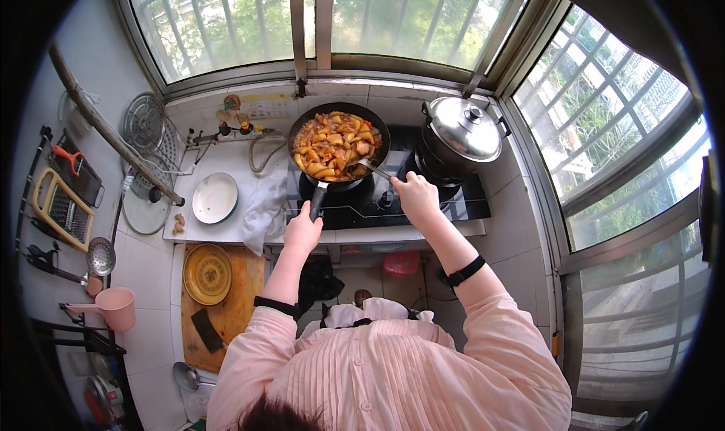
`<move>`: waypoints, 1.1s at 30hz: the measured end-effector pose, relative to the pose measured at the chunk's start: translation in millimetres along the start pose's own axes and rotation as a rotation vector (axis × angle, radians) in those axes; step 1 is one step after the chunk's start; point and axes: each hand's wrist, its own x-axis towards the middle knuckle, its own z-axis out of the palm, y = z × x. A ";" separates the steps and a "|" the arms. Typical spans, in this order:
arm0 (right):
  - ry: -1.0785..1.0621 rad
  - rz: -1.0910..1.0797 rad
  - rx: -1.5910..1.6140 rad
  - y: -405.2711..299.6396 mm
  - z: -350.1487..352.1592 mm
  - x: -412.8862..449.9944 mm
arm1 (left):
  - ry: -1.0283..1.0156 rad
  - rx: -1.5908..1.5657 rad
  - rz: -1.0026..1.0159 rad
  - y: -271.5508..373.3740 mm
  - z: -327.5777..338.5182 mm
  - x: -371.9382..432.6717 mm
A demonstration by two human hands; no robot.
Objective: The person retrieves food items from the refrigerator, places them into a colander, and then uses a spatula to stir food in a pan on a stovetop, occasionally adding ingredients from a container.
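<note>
My left hand (303,230) is closed around the black handle of a frying pan (385,142) on the left burner of a black gas stove (351,213). Chunky stewed pieces in brown sauce (335,142), perhaps potato, fill much of the pan. In my right hand (418,196) is the handle of a metal spatula (378,170). Its blade lies among the food at the pan's lower right, partly covered by it.
A lidded steel pot (461,136) stands on the right burner. Left of the stove are a white cloth (265,210), a white plate (215,198) and a gas hose (261,158). A wooden cutting board (243,295) bears a brown plate (207,274) and a cleaver (207,330).
</note>
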 end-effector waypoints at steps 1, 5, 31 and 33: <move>-0.007 0.043 0.050 0.3 -4.0 -2.4 | -0.005 0.012 -0.013 -0.4 -0.5 -0.2; 0.000 0.174 0.149 2.2 -32.5 -16.2 | 0.009 0.008 -0.010 -2.1 -1.2 -1.5; -0.002 0.235 0.243 -30.6 40.7 -12.8 | 0.003 0.049 -0.010 16.1 3.3 -7.0; -0.024 0.197 0.255 -33.4 44.1 -14.9 | 0.000 0.050 -0.014 15.7 3.2 -6.1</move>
